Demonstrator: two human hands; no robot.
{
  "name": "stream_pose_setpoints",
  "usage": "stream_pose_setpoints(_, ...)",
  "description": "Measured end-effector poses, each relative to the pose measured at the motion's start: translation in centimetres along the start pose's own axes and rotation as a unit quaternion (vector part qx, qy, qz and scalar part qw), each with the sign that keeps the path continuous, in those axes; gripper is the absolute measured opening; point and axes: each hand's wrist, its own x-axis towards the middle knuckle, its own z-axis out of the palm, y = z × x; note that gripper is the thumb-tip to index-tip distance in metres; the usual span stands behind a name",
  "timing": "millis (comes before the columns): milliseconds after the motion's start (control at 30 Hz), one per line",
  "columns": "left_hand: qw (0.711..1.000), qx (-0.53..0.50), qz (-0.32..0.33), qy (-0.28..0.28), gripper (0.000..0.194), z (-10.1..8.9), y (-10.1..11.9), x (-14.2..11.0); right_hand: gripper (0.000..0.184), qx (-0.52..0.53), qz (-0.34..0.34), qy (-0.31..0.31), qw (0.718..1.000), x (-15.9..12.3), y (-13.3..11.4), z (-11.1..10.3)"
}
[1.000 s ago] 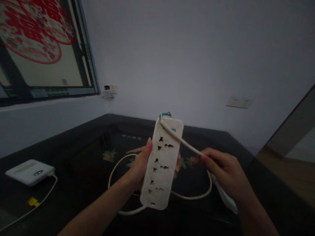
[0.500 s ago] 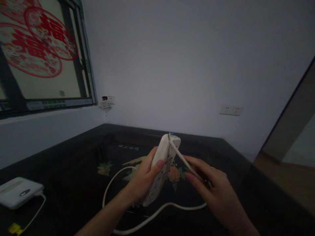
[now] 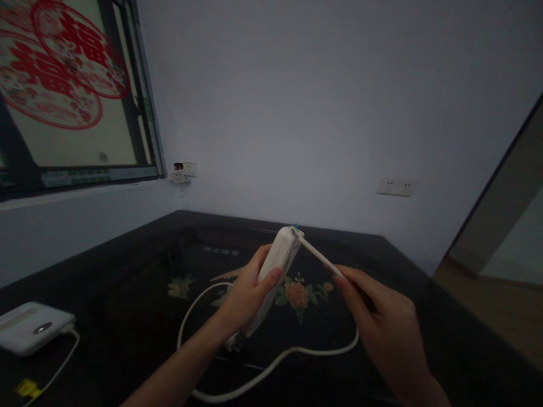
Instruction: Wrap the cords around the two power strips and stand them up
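My left hand (image 3: 250, 291) is wrapped round a white power strip (image 3: 280, 251), held tilted above the dark table with its top end pointing away from me. At that end the white cord (image 3: 316, 252) meets the strip, and small blue and yellowish bits show there. My right hand (image 3: 377, 316) pinches the cord between thumb and fingers, to the right of the strip. From there the cord loops down across the table and back round to the left. Below my left hand lies a small plug-like piece (image 3: 233, 342), partly hidden.
A black table (image 3: 139, 271) with printed flowers fills the foreground. At the left lies a white device (image 3: 36, 328) with a thin cable and yellow tag (image 3: 27, 388). Wall sockets (image 3: 395, 187) sit behind, and a window (image 3: 80, 85) with red decorations is at left.
My right hand has moved right and slightly up, drawing the cord out to a flatter angle. The power strip has turned so its socket face shows less.
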Motion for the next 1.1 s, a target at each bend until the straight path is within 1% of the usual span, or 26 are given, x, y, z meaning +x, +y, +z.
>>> stream_pose_setpoints(67,1.0,0.022,0.012,0.014,0.04,-0.2,0.2,0.2,0.03,0.022,0.025,-0.053,0.998,0.3,0.1,-0.3)
stream_pose_setpoints(133,0.999,0.035,0.016,0.021,0.041,-0.4,0.3,0.4,0.033,0.04,0.042,-0.093,0.994,0.6,0.1,-0.6)
stream_pose_setpoints(300,0.999,0.018,0.007,0.037,0.041,-0.3,0.2,0.4,0.028,0.071,0.052,-0.127,0.988,0.7,-0.2,-0.5)
stream_pose_setpoints(433,0.999,-0.008,-0.014,0.027,0.043,0.0,0.0,0.4,0.028,0.084,0.061,-0.151,0.983,0.3,-0.6,0.2)
stream_pose_setpoints(567,0.999,-0.023,-0.028,0.015,0.043,0.4,-0.4,0.3,0.027,0.083,0.053,-0.155,0.983,-0.1,-1.1,0.9)
stream_pose_setpoints(667,0.995,-0.074,-0.07,0.008,0.043,0.8,-0.7,0.0,0.026,0.091,0.043,-0.15,0.984,-0.4,-1.4,1.5)
stream_pose_setpoints(767,0.987,-0.12,-0.11,-0.007,0.047,1.4,-0.9,-0.4,0.023,0.099,0.022,-0.145,0.984,-0.9,-1.7,2.1)
stream_pose_setpoints(867,0.981,-0.154,-0.12,-0.018,0.05,1.8,-1.2,-0.7,0.023,0.083,-0.014,-0.125,0.989,-1.4,-1.8,2.8)
stream_pose_setpoints(967,0.974,-0.19,-0.122,-0.028,0.051,2.1,-1.7,-0.7,0.027,0.058,-0.051,-0.107,0.991,-1.7,-1.9,3.4)
stream_pose_setpoints(1100,0.963,-0.228,-0.146,-0.02,0.054,2.3,-2.0,-0.8,0.029,0.043,-0.055,-0.114,0.991,-1.9,-2.0,3.8)
